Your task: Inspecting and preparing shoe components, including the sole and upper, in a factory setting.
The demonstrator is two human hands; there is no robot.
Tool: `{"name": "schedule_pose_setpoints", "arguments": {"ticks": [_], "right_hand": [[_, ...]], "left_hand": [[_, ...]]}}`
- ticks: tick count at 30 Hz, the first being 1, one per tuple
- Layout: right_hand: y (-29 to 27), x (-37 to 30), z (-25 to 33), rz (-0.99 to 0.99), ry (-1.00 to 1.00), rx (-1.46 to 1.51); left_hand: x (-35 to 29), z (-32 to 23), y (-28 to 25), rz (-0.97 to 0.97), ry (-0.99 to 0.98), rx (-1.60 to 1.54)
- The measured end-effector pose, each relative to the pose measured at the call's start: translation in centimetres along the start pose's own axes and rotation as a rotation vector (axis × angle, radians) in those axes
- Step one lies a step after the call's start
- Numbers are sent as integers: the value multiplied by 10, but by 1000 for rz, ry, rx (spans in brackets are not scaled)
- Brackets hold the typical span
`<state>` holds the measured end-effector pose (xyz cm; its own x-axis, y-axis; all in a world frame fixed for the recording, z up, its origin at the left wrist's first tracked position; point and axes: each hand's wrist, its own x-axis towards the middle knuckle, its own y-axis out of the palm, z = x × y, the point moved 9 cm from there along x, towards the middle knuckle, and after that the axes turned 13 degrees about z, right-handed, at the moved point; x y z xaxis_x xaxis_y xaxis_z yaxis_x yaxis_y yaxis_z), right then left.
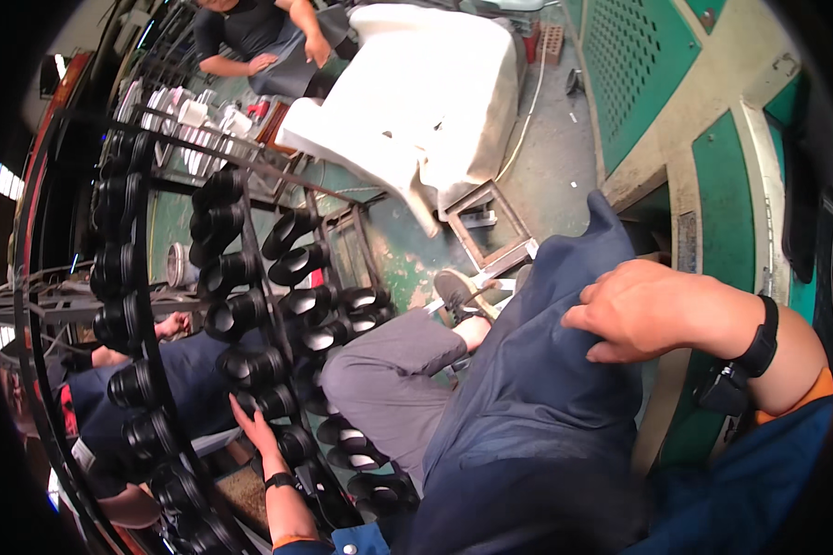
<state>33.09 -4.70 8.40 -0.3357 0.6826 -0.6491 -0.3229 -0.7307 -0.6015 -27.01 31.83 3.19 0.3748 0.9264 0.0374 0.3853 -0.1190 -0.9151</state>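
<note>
while my left hand (253,423) reaches flat and open-fingered onto the rack (250,240) of black pipe fittings (250,365), it grips nothing. my right hand (643,310) rests loosely curled on the dark blue apron (537,388) over my knee, holding nothing.

Rack (171,305) occupies left half of view, running from far edge to near edge. Cylindrical sleeves (241,268) sit in rows on rack bars. Left hand (254,427) at rack near end, touching sleeve (267,400). Right hand (643,310) right of rack, resting on apron (537,370) over raised knee. Chair (416,102) on floor (546,157) behind rack far end. Second person's hand (171,326) left of rack centre.
</note>
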Motion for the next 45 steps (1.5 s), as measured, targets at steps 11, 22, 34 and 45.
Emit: {"name": "schedule_pose_setpoints", "arguments": {"ticks": [11, 22, 34, 45], "right_hand": [[6, 16, 9, 108, -28, -45], [-78, -102, 20, -414, 146, -49], [220, -608, -254, -3118, 485, 1017], [22, -487, -281, -1971, 1090, 408]], "left_hand": [[-2, 41, -22, -74, 163, 117], [-5, -11, -8, -68, 122, 175], [23, 0, 10, -22, 83, 148], [-19, -98, -24, -59, 58, 656]]}}
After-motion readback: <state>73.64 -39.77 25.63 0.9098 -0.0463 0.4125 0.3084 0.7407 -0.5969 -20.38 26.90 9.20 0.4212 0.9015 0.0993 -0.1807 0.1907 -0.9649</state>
